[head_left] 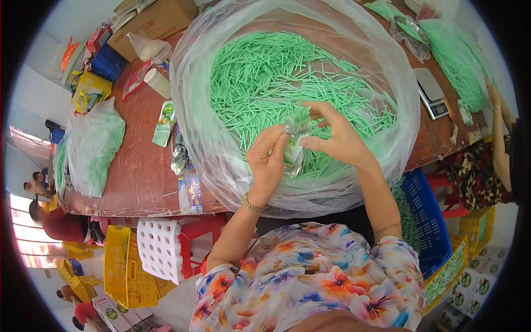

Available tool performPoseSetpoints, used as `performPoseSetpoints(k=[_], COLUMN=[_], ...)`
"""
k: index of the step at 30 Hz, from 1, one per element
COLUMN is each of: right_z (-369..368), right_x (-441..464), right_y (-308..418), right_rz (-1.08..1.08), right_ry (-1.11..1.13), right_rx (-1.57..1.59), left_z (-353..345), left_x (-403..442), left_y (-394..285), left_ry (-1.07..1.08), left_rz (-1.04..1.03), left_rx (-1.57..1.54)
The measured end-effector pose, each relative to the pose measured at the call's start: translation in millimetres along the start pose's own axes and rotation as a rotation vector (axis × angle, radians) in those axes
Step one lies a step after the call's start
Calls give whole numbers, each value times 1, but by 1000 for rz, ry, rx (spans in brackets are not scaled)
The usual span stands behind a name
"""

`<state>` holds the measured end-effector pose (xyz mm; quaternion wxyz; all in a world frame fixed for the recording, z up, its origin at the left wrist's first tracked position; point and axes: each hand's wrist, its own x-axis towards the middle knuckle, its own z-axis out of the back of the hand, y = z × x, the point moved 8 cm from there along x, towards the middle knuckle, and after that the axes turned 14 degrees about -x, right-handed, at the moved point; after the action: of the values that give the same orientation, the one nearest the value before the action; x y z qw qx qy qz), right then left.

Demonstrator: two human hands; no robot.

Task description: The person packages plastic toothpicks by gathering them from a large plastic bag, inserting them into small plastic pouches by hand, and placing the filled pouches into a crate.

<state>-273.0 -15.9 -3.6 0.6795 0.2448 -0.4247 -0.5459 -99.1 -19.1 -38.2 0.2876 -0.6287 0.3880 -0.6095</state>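
Note:
A small clear printed plastic packet (pixel 294 145) with green sticks in it is held over a large clear plastic bag (pixel 191 66). My left hand (pixel 267 157) pinches the packet's left side between thumb and fingers. From the right, my right hand (pixel 340 135) curls round the packet's upper end, thumb and fingertips against it. Green stick ends bunch at its top, partly hidden by the fingers. Below the hands, the wide-mouthed bag holds a heap of loose, thin green sticks (pixel 260 66).
A digital scale (pixel 432 94) stands at right, near another person's arm (pixel 500 116). On the table's left are a green printed packet (pixel 164 123), a white cup (pixel 157 83) and a bag of green sticks (pixel 97 146). A blue crate (pixel 428 221) and yellow crates (pixel 124 265) sit below the table (pixel 144 177).

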Motion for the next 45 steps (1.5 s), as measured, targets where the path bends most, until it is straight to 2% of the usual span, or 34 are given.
performPoseSetpoints(k=[2, 4, 5, 6, 8, 11, 14, 19, 25, 28, 30, 31, 34, 36, 38, 40, 42, 44, 45], right_z=[0, -5, 1, 7, -1, 2, -10, -5, -17, -19, -33, -32, -10, 7, 19, 21, 17, 13, 2], right_x=[-1, -1, 2, 2, 1, -2, 7, 11, 18, 18, 15, 16, 32, 45, 66, 90, 109, 121, 126], right_y=[-8, -13, -13, -16, -39, -43, -67, -62, -71, -71, -69, -68, -67, -78, -81, -89, -92, -100, -103], right_rz=[-18, -46, -42, -40, -124, -43, -100, -131, -154, -142, -89, -78, -108, -118, -105, -15, 87, 90, 117], right_ry=[76, 139, 21, -96, -109, -245, -173, -182, 20, -9, 55, 61, 3, -65, -51, -59, -4, 50, 155], right_rx=[26, 48, 91, 133, 118, 281, 378, 418, 409, 432, 407, 294, 183, 87, -340, -460, -884, -904, -1017], left_z=[1, -4, -7, -12, -20, -19, -21, -26, -27, -29, -27, -23, 12, 38, 35, 16, 15, 17, 17], left_x=[5, 9, 13, 17, 22, 28, 30, 44, 40, 39, 37, 37, 61, 78, 80, 70, 70, 70, 70], left_y=[0, 17, 16, 19, 25, 36, 46, 61, 64, 59, 57, 58, 41, 38, 45, 58, 58, 63, 64], left_ry=[-7, 28, 36, 65, 123, 118, 153, 187, 204, 131, 137, 124, -34, -144, -83, -60, -44, -48, -52], left_rz=[-33, 163, 163, 275, 474, 537, 556, 555, 552, 557, 578, 588, 159, 178, 223, 410, 436, 511, 510], left_rx=[-34, -123, -129, -144, -257, -308, -261, -327, -315, -413, -385, -360, -273, -233, -277, -511, -567, -589, -592])
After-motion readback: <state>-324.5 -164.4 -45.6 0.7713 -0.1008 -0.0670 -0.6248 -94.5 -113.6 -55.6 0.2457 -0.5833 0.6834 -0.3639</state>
